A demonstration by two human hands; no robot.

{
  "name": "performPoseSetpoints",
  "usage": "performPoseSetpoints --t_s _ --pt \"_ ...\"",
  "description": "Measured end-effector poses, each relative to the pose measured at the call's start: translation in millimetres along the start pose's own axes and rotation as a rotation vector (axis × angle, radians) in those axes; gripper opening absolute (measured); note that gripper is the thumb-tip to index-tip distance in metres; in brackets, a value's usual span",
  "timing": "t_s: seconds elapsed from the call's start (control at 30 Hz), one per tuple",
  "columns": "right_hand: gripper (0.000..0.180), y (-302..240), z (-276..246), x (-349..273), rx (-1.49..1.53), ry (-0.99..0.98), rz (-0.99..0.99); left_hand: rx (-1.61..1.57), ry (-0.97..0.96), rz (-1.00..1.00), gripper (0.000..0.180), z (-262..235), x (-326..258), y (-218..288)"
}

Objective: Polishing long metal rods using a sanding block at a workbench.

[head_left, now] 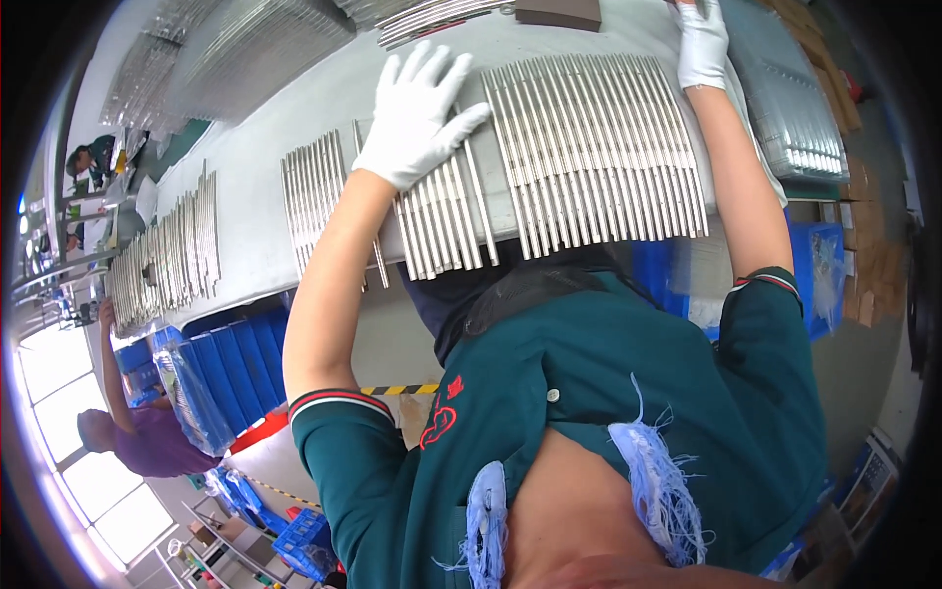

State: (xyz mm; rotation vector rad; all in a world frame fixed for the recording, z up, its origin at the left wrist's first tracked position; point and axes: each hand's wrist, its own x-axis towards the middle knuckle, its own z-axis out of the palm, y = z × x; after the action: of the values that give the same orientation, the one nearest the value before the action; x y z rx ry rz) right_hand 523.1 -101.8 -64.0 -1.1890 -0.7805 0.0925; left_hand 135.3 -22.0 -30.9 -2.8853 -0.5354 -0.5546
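Note:
My left hand (417, 118), in a white glove, is spread with its fingers apart over a group of slim silver metal rods (432, 231) on the table. Whether its palm touches them I cannot tell. One rod (479, 187) lies a little apart, just right of this group. To the right, a wide row of similar rods (594, 152) lies side by side. Beyond that row's far right corner is my right hand (702, 49), also white-gloved. Its fingers look apart and nothing shows in them, though the picture's upper edge cuts off their ends.
More rods lie in a group (314, 187) left of my hand and in another (167, 260) farther left. Clear plastic trays (260, 49) are stacked at the back left, others (785, 98) at the right. Blue bins (235, 358) stand below the table. A co-worker (162, 442) reaches toward the far-left rods.

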Motion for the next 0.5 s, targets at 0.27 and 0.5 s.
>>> performPoseSetpoints --t_s 0.27,0.5 --pt "0.070 2.0 21.6 -3.7 0.053 -0.151 -0.340 -0.101 0.086 0.148 0.070 5.0 50.5 50.8" --pt "0.066 -32.4 31.9 -16.5 0.329 -0.126 -0.118 -0.285 0.180 0.130 0.072 52.9 102.8 106.6"
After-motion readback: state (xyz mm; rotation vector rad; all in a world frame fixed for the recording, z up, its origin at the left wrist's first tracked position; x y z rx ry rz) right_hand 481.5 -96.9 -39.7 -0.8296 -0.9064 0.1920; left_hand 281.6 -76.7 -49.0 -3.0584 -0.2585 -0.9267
